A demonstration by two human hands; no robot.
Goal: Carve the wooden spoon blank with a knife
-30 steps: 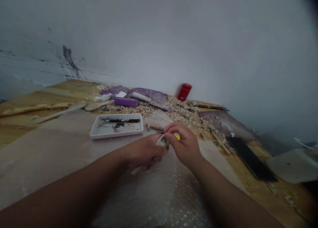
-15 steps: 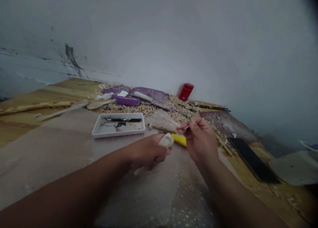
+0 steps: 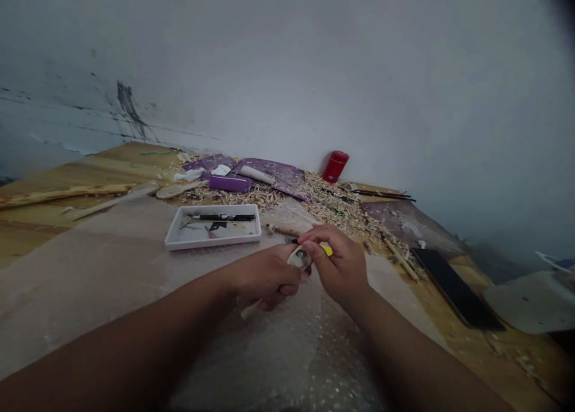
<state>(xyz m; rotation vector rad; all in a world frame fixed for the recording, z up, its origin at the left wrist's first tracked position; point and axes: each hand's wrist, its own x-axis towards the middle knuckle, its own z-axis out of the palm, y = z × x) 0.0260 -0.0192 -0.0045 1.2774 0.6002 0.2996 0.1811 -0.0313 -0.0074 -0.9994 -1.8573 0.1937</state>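
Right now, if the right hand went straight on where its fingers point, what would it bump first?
Probably the small pale carved wooden piece pinched in the left hand; the right hand looks nearly on it.

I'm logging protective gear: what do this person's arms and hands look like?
Left hand and right hand are bare: no gloves, no rings or watch that I can make out. Both forearms are uncovered to the picture's edge; no sleeves show.
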